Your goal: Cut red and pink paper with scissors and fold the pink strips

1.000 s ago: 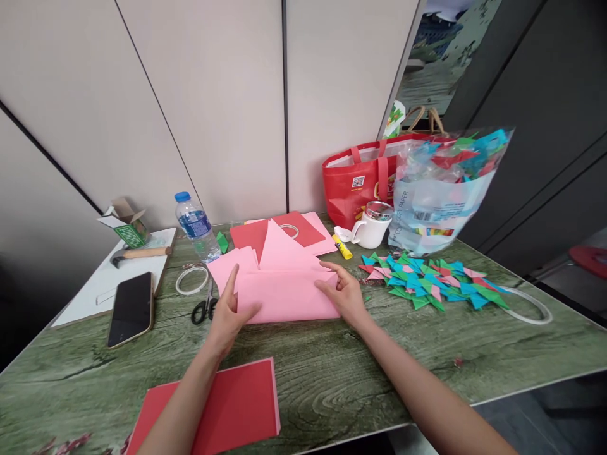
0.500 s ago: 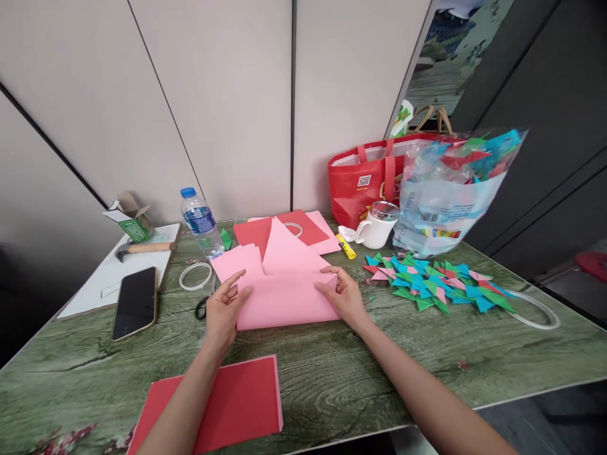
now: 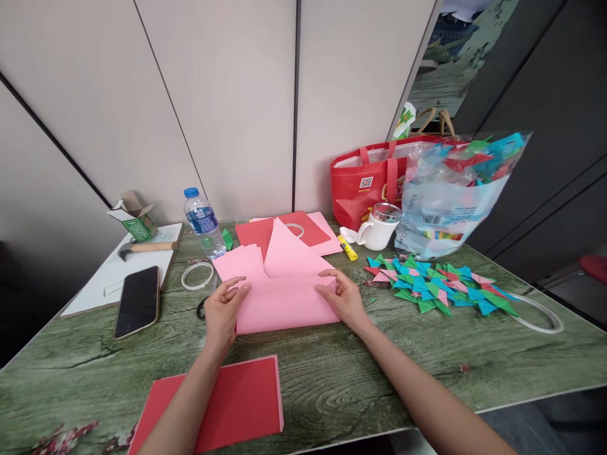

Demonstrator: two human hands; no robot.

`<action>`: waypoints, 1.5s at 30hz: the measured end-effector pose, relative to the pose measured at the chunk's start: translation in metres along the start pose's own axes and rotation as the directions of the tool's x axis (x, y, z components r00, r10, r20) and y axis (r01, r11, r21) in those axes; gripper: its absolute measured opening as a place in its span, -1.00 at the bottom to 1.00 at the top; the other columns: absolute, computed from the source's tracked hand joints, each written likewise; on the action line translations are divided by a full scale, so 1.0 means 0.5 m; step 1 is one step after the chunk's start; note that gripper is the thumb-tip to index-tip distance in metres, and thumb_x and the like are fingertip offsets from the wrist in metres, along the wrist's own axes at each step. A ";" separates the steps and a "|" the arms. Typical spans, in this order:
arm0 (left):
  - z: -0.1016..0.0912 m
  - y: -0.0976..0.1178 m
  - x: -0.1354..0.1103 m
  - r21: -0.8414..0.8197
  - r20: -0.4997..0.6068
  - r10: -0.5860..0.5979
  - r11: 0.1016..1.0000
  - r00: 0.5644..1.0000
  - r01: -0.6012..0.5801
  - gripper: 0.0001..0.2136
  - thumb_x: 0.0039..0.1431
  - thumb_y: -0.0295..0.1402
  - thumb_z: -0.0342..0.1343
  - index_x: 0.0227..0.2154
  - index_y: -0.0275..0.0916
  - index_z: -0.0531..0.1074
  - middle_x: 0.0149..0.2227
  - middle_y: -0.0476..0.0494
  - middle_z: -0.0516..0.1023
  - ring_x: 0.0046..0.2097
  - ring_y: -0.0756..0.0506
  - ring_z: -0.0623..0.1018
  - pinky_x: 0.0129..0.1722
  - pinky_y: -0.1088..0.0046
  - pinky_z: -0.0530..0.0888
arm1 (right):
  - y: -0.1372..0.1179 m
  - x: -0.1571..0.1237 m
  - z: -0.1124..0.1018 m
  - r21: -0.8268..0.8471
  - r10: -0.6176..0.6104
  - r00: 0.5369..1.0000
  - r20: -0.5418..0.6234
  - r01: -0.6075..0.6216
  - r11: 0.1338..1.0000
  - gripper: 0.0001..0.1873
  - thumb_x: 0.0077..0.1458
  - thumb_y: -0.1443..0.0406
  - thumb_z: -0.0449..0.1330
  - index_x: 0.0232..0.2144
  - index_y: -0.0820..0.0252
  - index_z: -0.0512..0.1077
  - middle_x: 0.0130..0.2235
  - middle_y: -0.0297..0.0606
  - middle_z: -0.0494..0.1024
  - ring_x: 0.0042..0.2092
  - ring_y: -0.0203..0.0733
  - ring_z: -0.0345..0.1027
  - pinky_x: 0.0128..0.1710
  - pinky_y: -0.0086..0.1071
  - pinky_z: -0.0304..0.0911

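Between my two hands is a pink sheet of paper [image 3: 287,306], bent over toward me with its rounded fold along the near side. My left hand [image 3: 224,309] pinches its left end between thumb and fingers. At the right end, my right hand [image 3: 345,298] grips the paper the same way, thumb on top. Behind the sheet lie more pink pieces [image 3: 244,258], and a pink triangular point [image 3: 289,249] sticks up. Scissors [image 3: 201,308] with black handles are partly hidden behind my left hand. Under my left forearm lies a stack of red and pink paper [image 3: 246,401].
Left are a phone [image 3: 137,302], a hammer [image 3: 147,248], a tape roll [image 3: 197,276] and a water bottle [image 3: 205,224]. Right are a glue stick [image 3: 348,248], a white mug [image 3: 377,232], a pile of folded paper pieces [image 3: 436,284], a plastic bag [image 3: 450,208] and a red bag [image 3: 351,196].
The whole view has shifted slightly. Both hands keep their hold on the pink sheet, and its folded flap looks almost the same.
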State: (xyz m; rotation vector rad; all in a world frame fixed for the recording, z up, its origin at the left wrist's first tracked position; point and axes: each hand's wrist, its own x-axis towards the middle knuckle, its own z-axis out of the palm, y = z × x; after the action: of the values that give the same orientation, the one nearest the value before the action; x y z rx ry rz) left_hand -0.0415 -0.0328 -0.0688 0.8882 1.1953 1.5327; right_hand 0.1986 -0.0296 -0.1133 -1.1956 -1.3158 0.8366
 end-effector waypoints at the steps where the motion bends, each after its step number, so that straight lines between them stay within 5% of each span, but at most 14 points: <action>1: 0.000 0.000 0.000 0.005 -0.005 0.006 1.000 1.000 -0.006 -0.61 -0.33 -0.28 0.35 -0.34 -0.30 0.47 -0.58 -0.03 0.54 -0.59 0.06 0.41 -0.62 0.62 0.29 | -0.001 0.000 0.000 0.002 -0.002 1.000 -0.003 0.002 1.000 -0.66 -0.11 0.15 0.23 -0.24 0.12 0.37 -0.64 -0.50 0.21 -0.61 -0.34 -0.01 -0.61 -0.43 -0.09; 16: -0.002 -0.005 0.000 0.084 -0.025 0.089 0.993 0.996 -0.087 -0.63 -0.29 -0.26 0.33 -0.33 -0.28 0.48 -0.64 0.05 0.47 -0.62 0.08 0.37 -0.62 0.63 0.23 | -0.003 -0.001 0.001 0.046 0.028 0.999 0.030 -0.029 0.998 -0.71 -0.08 0.17 0.22 -0.27 0.10 0.32 -0.65 -0.55 0.07 -0.63 -0.38 -0.14 -0.64 -0.45 -0.22; 45: -0.005 -0.010 0.005 0.114 -0.024 0.149 0.983 0.988 -0.146 -0.66 -0.25 -0.29 0.30 -0.34 -0.28 0.45 -0.60 0.00 0.51 -0.60 0.07 0.37 -0.62 0.63 0.23 | -0.024 0.003 -0.003 0.225 0.112 0.993 0.034 -0.117 0.967 -0.56 -0.17 0.08 0.27 -0.22 0.13 0.36 -0.61 -0.47 0.31 -0.61 -0.36 0.09 -0.62 -0.47 -0.04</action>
State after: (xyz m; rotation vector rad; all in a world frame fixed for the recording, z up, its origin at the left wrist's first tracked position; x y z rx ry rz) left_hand -0.0434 -0.0309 -0.0745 1.0495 1.2722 1.6157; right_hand 0.1981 -0.0314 -0.1012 -1.0910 -1.1414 1.0555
